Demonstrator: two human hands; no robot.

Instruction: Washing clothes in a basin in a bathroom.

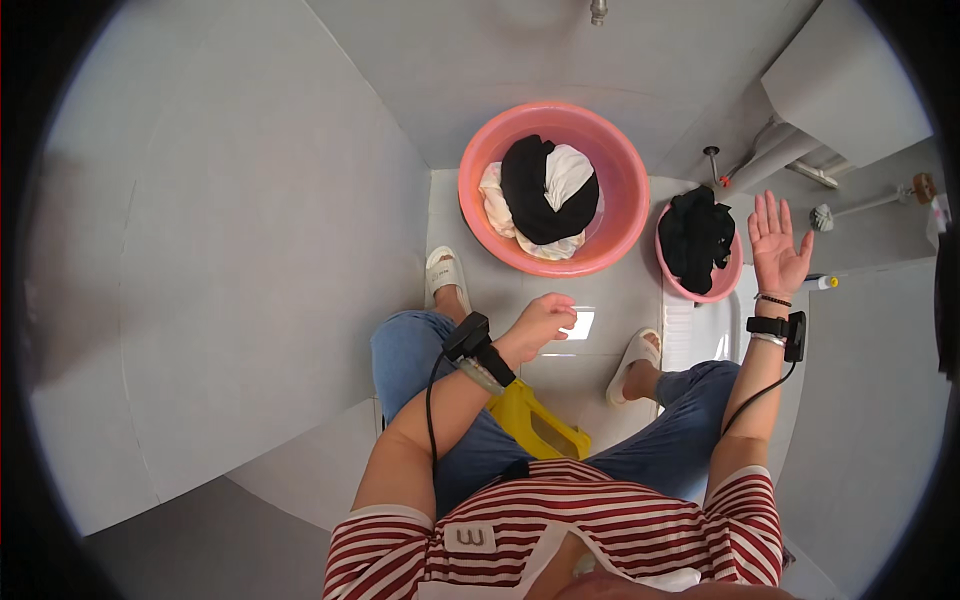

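My left hand hangs empty over the tiled floor, its fingers loosely curled and a little apart. Ahead of it stands a large pink plastic basin. Inside lie a black garment, a white cloth folded over it, and a pale patterned cloth beneath. My right hand is held out palm up with spread fingers, holding nothing. To its left, a smaller pink basin contains black clothing that hangs partly over the rim. Neither hand touches a basin.
A yellow plastic stool is under me. The squat toilet lies by the small basin. A bottle with a yellow cap and a toilet brush are at the right. A wall tap shows above; grey panels close off the left.
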